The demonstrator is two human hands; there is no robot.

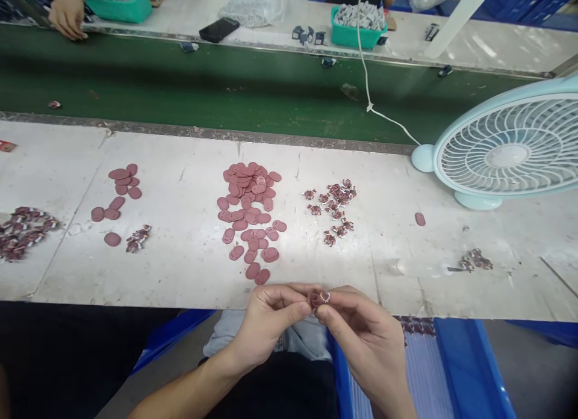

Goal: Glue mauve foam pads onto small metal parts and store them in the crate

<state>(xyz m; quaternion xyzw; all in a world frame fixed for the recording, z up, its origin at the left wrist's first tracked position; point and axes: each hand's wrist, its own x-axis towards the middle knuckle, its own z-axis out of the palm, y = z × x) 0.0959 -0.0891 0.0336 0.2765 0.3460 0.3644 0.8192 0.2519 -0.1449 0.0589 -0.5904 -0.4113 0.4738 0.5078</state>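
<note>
Nearest the camera, the left hand and the right hand are brought together at the near edge of the pale tabletop. Between them a small brown part with a bright, silvery edge is pinched from both sides, thumb against forefinger on each hand. Both grips are narrow; how firmly the part is pressed cannot be told, and its underside is hidden by the fingers.

By its size against the fingertips, the part is judged to be very light. Its body looks stiff, while the thin silvery bits look easily bent or scratched, so it is best taken by the brown sides with light pressure. Being so small, it could easily be slipped or flicked away if squeezed off-centre.

Farther off, slightly to the left, flat reddish ovals are heaped and strewn; these look thin, smooth and best lifted by the rim. To their right, brown-and-silver pieces are clustered, with jagged outlines that may be caught on one another. At the far right a pale blue fan is stood on the tabletop.
</note>
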